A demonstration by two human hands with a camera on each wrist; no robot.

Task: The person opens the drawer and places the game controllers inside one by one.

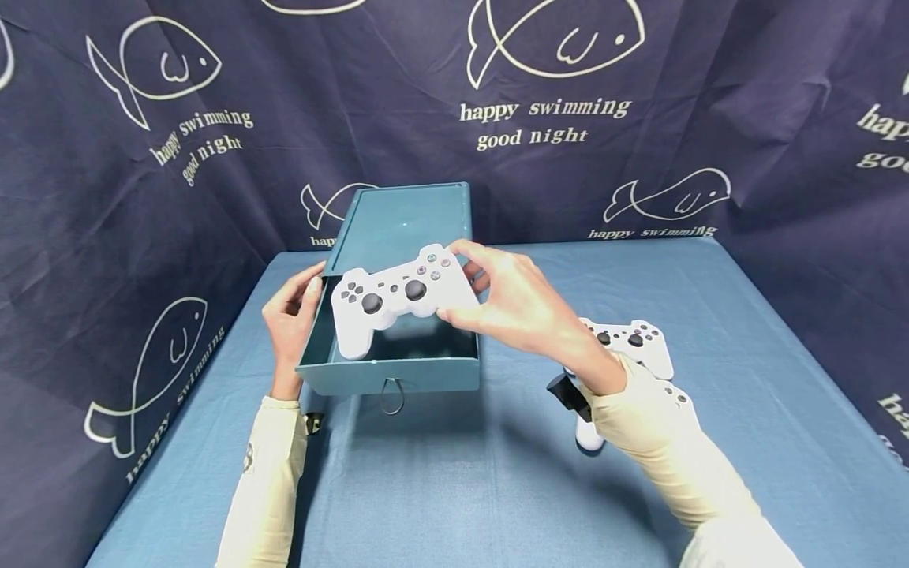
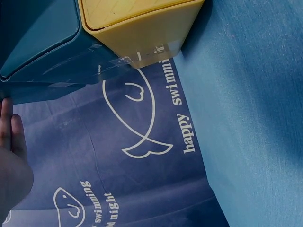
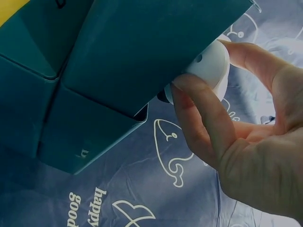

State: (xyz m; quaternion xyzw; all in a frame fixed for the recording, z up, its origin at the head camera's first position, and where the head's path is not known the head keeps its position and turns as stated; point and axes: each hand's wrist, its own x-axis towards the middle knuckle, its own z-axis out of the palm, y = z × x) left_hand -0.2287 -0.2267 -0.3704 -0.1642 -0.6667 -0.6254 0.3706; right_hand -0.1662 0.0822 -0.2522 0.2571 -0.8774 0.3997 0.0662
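Note:
A white game controller with two dark thumbsticks is in my right hand. Thumb and fingers pinch its right grip, holding it tilted over the pulled-out teal drawer. In the right wrist view part of the controller shows behind the drawer's edge. My left hand touches the left side of the drawer unit, near where the drawer meets it. The left wrist view shows its fingers extended along the teal side.
Two more white controllers, an upper one and a lower one, lie on the blue cloth at right, partly hidden by my right forearm. A yellow drawer section adjoins the teal one. A ring pull hangs on the drawer front.

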